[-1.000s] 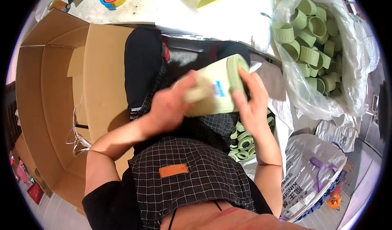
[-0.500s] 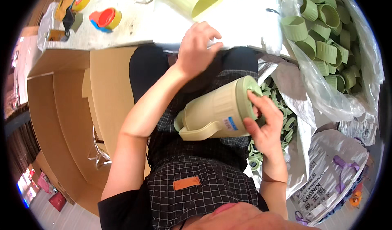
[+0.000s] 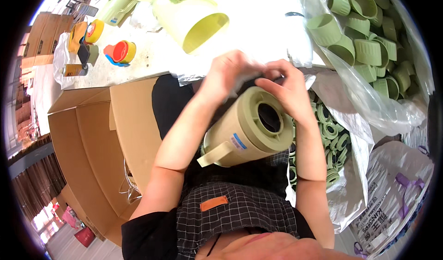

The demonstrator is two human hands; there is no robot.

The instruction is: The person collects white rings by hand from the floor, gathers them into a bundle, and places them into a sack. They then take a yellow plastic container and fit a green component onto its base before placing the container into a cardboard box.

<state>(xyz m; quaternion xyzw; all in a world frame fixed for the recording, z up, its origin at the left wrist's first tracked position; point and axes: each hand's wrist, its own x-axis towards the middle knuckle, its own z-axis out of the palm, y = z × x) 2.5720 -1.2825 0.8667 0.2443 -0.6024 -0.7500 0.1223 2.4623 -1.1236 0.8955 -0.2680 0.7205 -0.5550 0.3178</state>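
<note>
Across my lap lies a pale green jug (image 3: 226, 135) with a side handle (image 3: 216, 154) and a blue-and-white sticker. Its top faces up and to the right, showing a round dark opening inside a wide collar. Just beyond that top my hands are close together. My left hand (image 3: 226, 75) has its fingertips smeared by motion. My right hand (image 3: 288, 84) is curled, thumb toward fingers; whatever is between them is too small and dark to make out. Neither hand visibly grips the jug.
An open cardboard box (image 3: 87, 144) stands at my left. On the worktable are a green open-ended shell (image 3: 203, 33) and a red-yellow tape roll (image 3: 123, 52). At right, a clear bag holds several green cups (image 3: 369, 52); below it, a sack holds green rings (image 3: 330, 130).
My right hand has left the jug's top and moved up to meet my left hand. The jug has turned, so its round opening now shows. The view has shifted slightly.
</note>
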